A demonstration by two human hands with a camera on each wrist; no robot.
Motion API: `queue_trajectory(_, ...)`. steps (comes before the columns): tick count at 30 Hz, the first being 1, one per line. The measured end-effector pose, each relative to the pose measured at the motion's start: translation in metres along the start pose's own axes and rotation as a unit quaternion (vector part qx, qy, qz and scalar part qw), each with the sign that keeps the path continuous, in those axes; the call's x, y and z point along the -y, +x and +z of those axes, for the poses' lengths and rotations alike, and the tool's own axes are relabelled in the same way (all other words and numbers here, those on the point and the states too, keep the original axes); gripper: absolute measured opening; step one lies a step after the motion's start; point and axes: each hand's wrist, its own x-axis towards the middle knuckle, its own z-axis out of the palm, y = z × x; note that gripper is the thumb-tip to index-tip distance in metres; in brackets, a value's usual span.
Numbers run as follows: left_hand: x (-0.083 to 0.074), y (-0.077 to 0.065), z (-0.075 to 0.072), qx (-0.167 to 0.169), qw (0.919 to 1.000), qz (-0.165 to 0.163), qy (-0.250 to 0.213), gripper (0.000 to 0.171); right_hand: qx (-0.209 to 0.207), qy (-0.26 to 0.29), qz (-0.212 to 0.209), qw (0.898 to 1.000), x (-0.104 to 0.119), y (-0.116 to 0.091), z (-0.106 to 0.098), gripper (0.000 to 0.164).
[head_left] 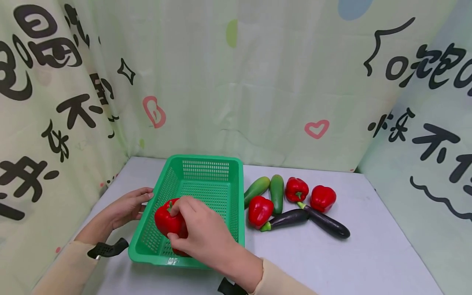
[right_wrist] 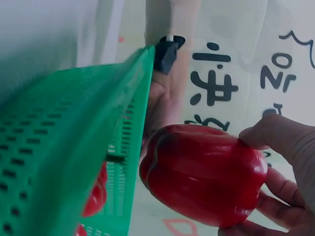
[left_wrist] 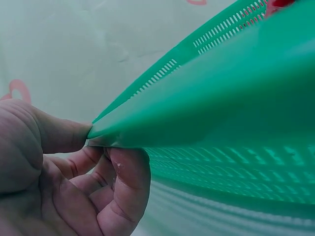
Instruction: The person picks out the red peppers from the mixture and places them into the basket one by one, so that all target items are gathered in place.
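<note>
1. Fingers of the right hand point(head_left: 200, 229) curl round a red bell pepper point(head_left: 167, 221), holding it over the near left part of the green basket point(head_left: 236, 205).
2. Left hand point(head_left: 127, 207) pinches the basket's left rim, thumb above, fingers point(left_wrist: 125, 184) beneath.
3. Basket sits on the desk point(head_left: 332, 262).

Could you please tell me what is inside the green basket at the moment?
Over the green basket, the right hand holds a red pepper just above its near end. The far mesh floor shows bare. The floor under the pepper and hand is covered, so anything there cannot be seen.
</note>
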Motion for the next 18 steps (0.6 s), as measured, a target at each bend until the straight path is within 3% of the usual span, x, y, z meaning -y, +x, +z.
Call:
queue_trajectory(6,-0.001,0.0,0.0,0.0,1.0,-0.002,0.004,0.061,-0.014,-0.01,-0.032,0.999,0.008,0.003,0.016,0.05)
queue_trajectory(12,0.001,0.0,0.001,-0.001,1.0,-0.005,0.002,0.061,-0.013,0.001,-0.031,0.999,0.011,0.004,0.031,0.05)
queue_trajectory(18,0.002,0.0,0.0,-0.003,1.0,-0.004,0.006,0.062,0.015,0.021,-0.013,1.0,0.009,0.002,0.044,0.046)
